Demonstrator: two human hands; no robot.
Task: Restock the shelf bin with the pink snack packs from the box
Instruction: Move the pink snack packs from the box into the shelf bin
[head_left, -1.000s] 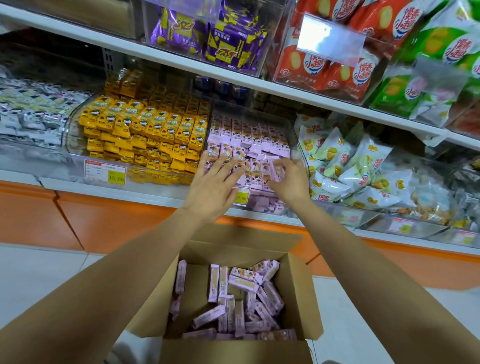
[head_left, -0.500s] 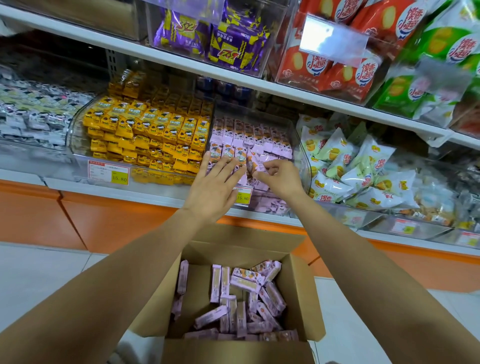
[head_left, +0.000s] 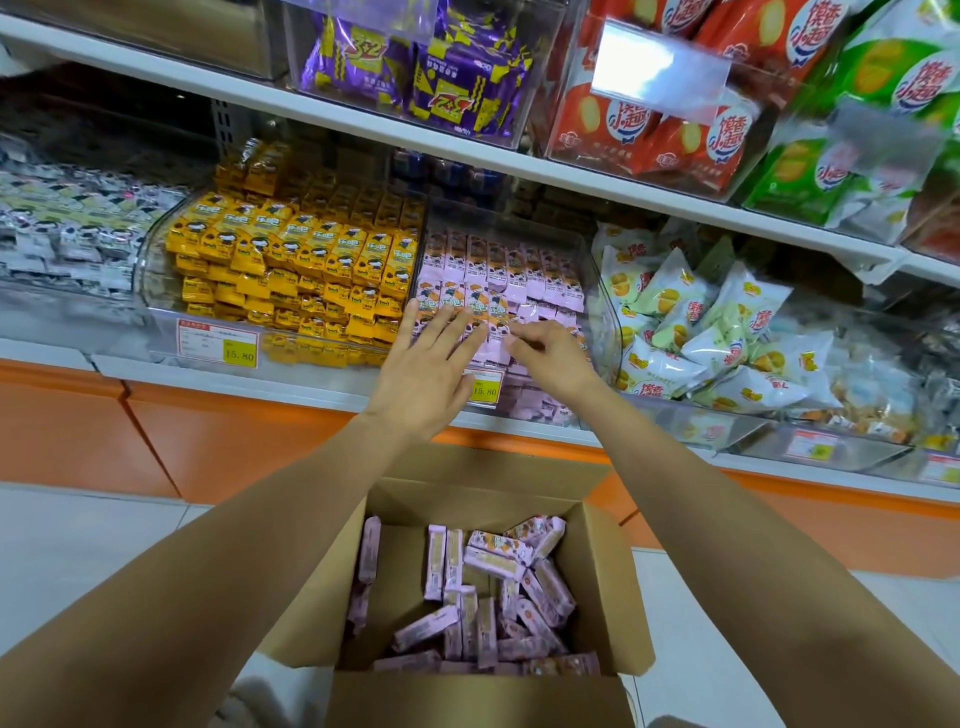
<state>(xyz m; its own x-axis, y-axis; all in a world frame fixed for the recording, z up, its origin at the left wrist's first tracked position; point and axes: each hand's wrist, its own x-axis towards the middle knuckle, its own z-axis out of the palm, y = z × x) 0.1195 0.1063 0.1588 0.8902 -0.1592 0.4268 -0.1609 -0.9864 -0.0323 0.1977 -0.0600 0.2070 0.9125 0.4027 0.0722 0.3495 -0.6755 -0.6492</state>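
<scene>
Head view, restocking at the shelf bin (head_left: 602, 317), a clear-walled tray. The pink snack packs (head_left: 498, 270) stand inside it in upright rows, faces forward, presumably so the labels read from the aisle. The left hand (head_left: 431, 364) lies flat over the bin's front-left rows with its fingers straight and spread, grasping nothing. It probably braces the standing packs against toppling. The right hand (head_left: 550, 358), at the bin's front centre, has its fingers curled down onto a pack. Whether they pinch it or merely seat it cannot be told. The cardboard box (head_left: 618, 571) sits open below and in front of the bin, within easy reach, with many loose packs (head_left: 493, 603) jumbled inside. Left of the bin, yellow snack packs (head_left: 291, 260) fill the neighbouring tray. Hidden from view are the bin's front rows under both hands and part of its price label (head_left: 485, 389). The box's near wall cuts off its lowest packs. The pack lettering is too small to read.
</scene>
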